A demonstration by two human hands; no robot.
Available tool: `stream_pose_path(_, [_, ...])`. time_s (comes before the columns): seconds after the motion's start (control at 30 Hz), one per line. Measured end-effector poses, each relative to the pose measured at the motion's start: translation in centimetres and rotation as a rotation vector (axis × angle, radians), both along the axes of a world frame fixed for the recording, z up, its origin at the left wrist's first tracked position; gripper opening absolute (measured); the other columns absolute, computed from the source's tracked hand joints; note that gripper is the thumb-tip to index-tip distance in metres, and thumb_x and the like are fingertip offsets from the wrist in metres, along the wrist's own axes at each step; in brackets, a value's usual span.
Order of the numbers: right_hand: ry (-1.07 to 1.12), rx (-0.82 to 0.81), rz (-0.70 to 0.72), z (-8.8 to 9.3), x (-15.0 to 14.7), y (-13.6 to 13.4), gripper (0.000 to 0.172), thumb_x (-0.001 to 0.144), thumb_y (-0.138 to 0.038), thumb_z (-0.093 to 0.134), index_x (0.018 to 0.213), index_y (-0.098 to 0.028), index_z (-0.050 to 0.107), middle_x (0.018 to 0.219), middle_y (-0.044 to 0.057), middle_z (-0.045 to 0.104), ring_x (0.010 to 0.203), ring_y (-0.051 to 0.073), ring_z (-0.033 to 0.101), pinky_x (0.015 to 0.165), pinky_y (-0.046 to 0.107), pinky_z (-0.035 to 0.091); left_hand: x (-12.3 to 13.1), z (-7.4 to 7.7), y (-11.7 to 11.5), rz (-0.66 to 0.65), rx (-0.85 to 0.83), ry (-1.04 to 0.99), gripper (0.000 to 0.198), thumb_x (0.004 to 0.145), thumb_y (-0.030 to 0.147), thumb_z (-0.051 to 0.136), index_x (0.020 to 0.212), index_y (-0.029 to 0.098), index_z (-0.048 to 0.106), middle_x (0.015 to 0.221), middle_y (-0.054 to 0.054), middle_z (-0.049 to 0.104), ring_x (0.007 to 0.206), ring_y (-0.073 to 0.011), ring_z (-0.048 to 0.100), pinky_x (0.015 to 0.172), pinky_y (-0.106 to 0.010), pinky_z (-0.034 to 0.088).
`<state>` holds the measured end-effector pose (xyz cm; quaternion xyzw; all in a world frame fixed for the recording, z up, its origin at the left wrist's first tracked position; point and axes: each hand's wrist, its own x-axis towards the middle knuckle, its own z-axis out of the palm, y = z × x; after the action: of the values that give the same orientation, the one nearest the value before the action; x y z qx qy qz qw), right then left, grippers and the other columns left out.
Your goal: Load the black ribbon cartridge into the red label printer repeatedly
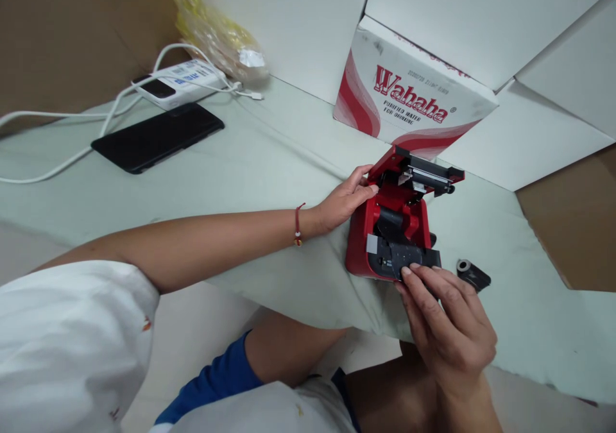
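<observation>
White cloth sleeve (72, 343) lies left of the boxy red plastic machine (357, 250), left fingers (362, 195) gripping its side, right fingers (426, 295) pinching black film (405, 255) across its front, lid (391, 158) not yet closed.

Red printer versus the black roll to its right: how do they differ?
The red printer is boxy; the black roll is cylindrical. The printer is larger than the roll. The left hand holds the printer; no hand holds the roll. Both rest on pale green cloth.
</observation>
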<state>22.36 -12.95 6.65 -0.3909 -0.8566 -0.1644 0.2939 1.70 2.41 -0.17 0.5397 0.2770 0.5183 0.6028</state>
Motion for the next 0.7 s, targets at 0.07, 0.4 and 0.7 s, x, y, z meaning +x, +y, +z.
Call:
stream_pose_path(0.07, [0.007,0.019,0.006,-0.2,-0.1,0.1,0.049,0.078,-0.003,0.084,0.124,-0.013,0.071,0.107,0.012,0.078,0.097,0.024,0.071,0.089,0.043,0.061,0.0,0.1,-0.1,0.010,-0.004,0.002,0.055,0.096,0.052,0.061,0.140,0.023,0.046,0.117,-0.007,0.065,0.117,-0.0240,0.059,0.107,-0.041,0.045])
stream_pose_path(0.4, [0.172,0.006,-0.011,-1.5,0.0,0.3,0.056,0.081,-0.001,0.080,0.133,-0.017,0.067,0.130,0.016,0.066,0.104,0.023,0.072,0.091,0.040,0.063,-0.1,0.5,-0.3,0.022,0.007,-0.012,0.049,0.096,0.045,0.061,0.139,0.023,0.049,0.126,-0.008,0.065,0.115,-0.0226,0.059,0.104,-0.039,0.046])
stream_pose_path(0.7, [0.077,-0.009,0.007,-0.9,-0.2,1.0,0.042,0.085,-0.012,0.080,0.124,-0.013,0.068,0.111,0.014,0.073,0.104,0.027,0.069,0.091,0.044,0.058,-0.2,0.4,0.0,0.015,-0.013,0.006,0.051,0.096,0.046,0.061,0.140,0.024,0.048,0.115,-0.007,0.063,0.110,-0.0215,0.059,0.101,-0.037,0.047])
